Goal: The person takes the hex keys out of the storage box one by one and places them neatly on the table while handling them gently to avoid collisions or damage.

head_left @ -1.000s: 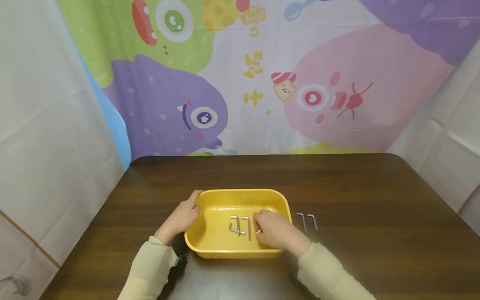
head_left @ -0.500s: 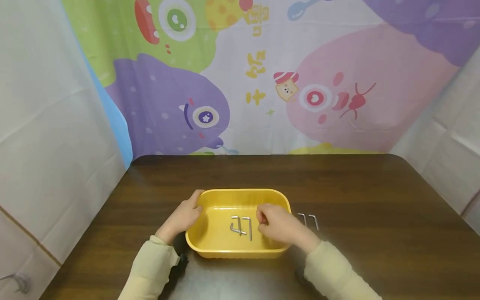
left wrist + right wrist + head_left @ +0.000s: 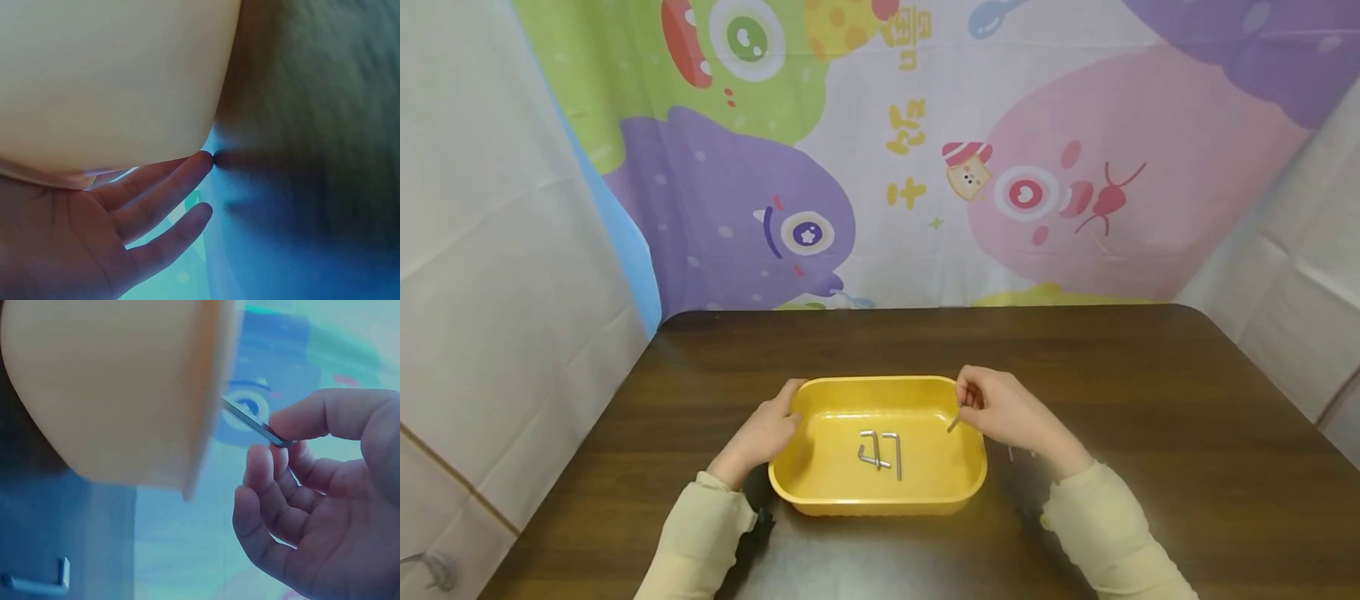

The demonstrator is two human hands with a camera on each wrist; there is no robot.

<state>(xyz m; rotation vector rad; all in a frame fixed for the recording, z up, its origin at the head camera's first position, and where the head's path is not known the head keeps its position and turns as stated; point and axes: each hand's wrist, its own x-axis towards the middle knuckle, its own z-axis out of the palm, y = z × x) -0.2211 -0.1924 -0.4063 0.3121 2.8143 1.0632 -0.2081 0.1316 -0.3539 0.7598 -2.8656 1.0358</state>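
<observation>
A yellow plastic basin [image 3: 880, 502] stands on the table. My left hand [image 3: 763, 437] grips its left end, thumb over the rim; in the left wrist view, fingers [image 3: 165, 197] lie along the outer wall. My right hand [image 3: 1003, 408] is at the basin's right rim and pinches a silver hex key [image 3: 250, 420] between thumb and fingers, its long arm sloping inward over the rim. On the basin floor lie a separate hex key [image 3: 898, 458] and two crossed hex keys [image 3: 874, 450]. Outside, right of the basin, hex keys [image 3: 1011, 454] are mostly hidden by my right hand.
The dark wooden table [image 3: 1150, 400] reaches back to a cartoon-printed curtain [image 3: 910, 250]. Pale draped sheets hang on both sides. In the right wrist view another hex key [image 3: 40, 587] lies on the table beside the basin.
My right hand has risen from inside the basin and moved right to its rim, with the hex key now showing in its pinch. The left hand and the basin have stayed put.
</observation>
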